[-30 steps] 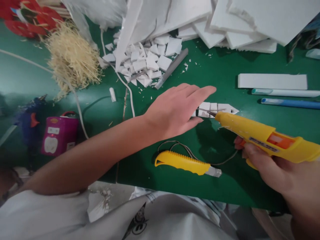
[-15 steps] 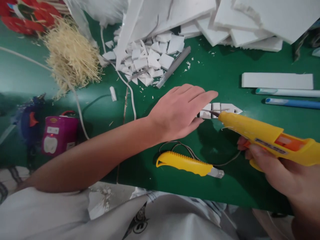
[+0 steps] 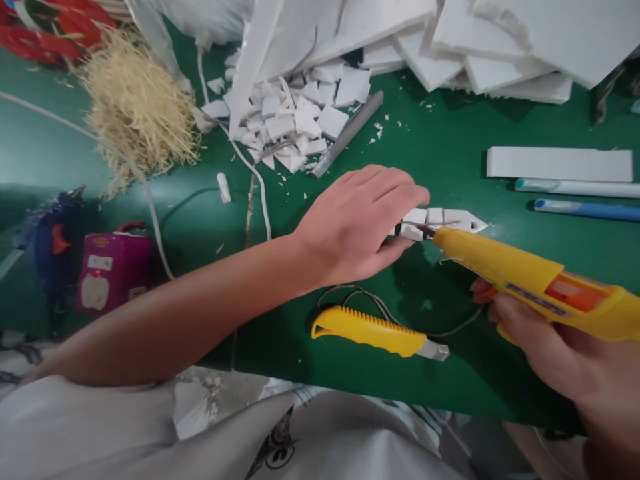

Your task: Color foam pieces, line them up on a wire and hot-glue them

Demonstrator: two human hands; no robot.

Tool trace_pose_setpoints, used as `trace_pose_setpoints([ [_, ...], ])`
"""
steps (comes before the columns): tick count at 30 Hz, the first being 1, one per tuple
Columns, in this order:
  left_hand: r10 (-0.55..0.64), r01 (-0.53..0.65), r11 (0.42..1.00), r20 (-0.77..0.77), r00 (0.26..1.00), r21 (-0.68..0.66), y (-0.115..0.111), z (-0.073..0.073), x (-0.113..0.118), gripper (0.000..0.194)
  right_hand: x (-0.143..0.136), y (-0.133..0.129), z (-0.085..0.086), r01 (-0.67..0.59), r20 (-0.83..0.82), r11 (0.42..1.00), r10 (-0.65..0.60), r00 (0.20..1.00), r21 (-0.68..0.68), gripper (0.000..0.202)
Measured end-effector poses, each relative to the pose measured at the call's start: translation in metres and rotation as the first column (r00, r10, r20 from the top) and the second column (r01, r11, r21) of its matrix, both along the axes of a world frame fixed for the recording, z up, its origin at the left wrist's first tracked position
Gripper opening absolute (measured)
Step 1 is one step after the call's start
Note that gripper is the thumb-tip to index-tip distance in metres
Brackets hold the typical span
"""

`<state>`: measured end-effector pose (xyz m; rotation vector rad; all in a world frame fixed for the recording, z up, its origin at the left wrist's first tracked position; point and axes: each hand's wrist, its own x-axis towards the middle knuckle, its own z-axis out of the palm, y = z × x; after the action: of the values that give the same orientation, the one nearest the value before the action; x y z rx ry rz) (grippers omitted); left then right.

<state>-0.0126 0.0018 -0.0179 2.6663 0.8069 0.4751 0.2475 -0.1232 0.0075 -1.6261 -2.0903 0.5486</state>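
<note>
My left hand (image 3: 357,220) is closed round the left end of a row of small white foam pieces (image 3: 453,219), the last one pointed with a dark dot. Its fingers cover that end of the row. In my right hand (image 3: 540,340) is a yellow glue gun (image 3: 520,270), its orange trigger under my fingers. The gun's metal nozzle meets the foam row close to my left fingertips. A thin wire (image 3: 460,328) runs along the table below. Nearer to me lies a yellow box cutter (image 3: 370,331), its blade end toward the right.
On the green table (image 3: 430,147) are foam scraps (image 3: 300,120), stacked foam sheets (image 3: 490,47), a foam bar (image 3: 560,163) and two pens, one blue (image 3: 590,209). Leftward are straw shreds (image 3: 143,100), a purple box (image 3: 115,270) and a blue glue gun (image 3: 47,233).
The glue gun's nozzle has shifted slightly left along the foam row. My left fingers have drawn in a little and the held end looks slightly tilted.
</note>
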Motion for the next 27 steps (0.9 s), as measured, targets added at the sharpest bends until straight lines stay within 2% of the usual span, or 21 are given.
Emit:
trace_pose_setpoints([
  [3, 0.017, -0.017, 0.999, -0.01, 1.0, 0.033, 0.001, 0.004, -0.004, 0.019, 0.001, 0.0, -0.001, -0.014, -0.037, 1.0, 0.014, 0.999, -0.013, 0.016],
  [6, 0.013, -0.011, 0.998, -0.027, 1.0, 0.061, 0.003, 0.003, -0.005, 0.015, 0.002, 0.001, -0.002, -0.004, -0.027, 1.0, 0.003, 1.0, -0.013, 0.014],
  [11, 0.005, -0.003, 0.996, -0.023, 1.0, 0.089, 0.004, -0.002, -0.002, 0.023, 0.0, 0.002, -0.001, -0.012, -0.013, 1.0, 0.012, 1.0, -0.003, 0.02],
  [14, 0.007, -0.004, 0.995, -0.023, 1.0, 0.1, 0.004, -0.004, 0.0, 0.027, -0.006, 0.003, 0.001, 0.028, -0.008, 0.999, -0.028, 1.0, 0.027, 0.026],
  [19, 0.004, 0.0, 0.993, -0.027, 1.0, 0.117, 0.003, -0.003, 0.001, 0.031, -0.013, 0.005, 0.0, 0.048, -0.023, 0.996, -0.047, 0.999, 0.071, 0.025],
  [24, 0.013, -0.011, 0.997, -0.027, 1.0, 0.076, 0.003, -0.003, 0.002, 0.035, -0.01, -0.007, -0.004, 0.226, 0.055, 0.973, -0.223, 0.973, -0.051, 0.032],
  [27, 0.018, -0.017, 0.997, -0.02, 1.0, 0.075, 0.003, -0.003, 0.002, 0.033, -0.005, -0.014, -0.005, 0.29, 0.075, 0.957, -0.286, 0.955, -0.035, 0.037],
])
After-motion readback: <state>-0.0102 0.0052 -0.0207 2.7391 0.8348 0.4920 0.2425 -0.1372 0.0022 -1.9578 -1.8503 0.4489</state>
